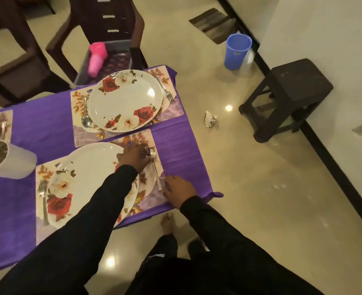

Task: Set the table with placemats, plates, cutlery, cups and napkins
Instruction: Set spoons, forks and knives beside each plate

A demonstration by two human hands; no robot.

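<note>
Across the left half of the frame runs the bench (175, 150), covered in a purple cloth. On it lie two floral placemats. The upper placemat (173, 109) carries a rose-patterned plate (124, 101), with a spoon (85, 116) on its left side and a fork (167, 92) on its right. The lower placemat (150, 192) carries a second plate (90, 165), partly covered by a black sleeve, with a second fork (42, 194) lying to its left.

At the right edge of that lower plate, the left hand (135, 157) rests with its fingers curled over the bowl end of a second spoon (155, 167), which lies on the lower placemat just beside the plate; whether the fingers actually pinch it cannot be told. The right hand (179, 191) lies lower and to the right, fingers spread and relaxed, touching the mat's edge near the spoon's handle end.

At the far left edge stands a white cup (16, 165). In the upper left, a pink cup (97, 58) lies in a grey bin on a chair. On the floor at upper right stand a blue cup (237, 52) and a dark stool (286, 96), with a crumpled napkin (211, 121) between bench and stool.
</note>
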